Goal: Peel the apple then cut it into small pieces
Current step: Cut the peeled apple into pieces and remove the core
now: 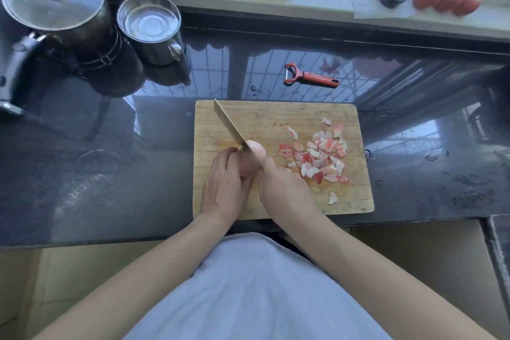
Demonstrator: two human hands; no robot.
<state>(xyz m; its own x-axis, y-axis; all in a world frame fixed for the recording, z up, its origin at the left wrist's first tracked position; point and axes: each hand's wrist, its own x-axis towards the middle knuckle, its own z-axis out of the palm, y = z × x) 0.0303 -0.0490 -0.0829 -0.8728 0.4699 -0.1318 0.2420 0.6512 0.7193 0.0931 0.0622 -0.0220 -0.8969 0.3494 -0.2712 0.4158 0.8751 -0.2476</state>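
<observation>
Peeled apple on wooden cutting board, left hand curled around it holding it steady, right hand gripping knife, blade resting on apple top, peel scraps piled to the right, red peeler on dark counter behind board

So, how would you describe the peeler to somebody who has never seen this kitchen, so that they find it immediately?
Start at the wooden cutting board in the middle of the dark counter. Just beyond its far edge, towards the window sill, the peeler lies flat on the counter, alone. It is the only small red-orange tool there, with a Y-shaped head and a metal blade, unlike the steel pots at the far left.
</observation>
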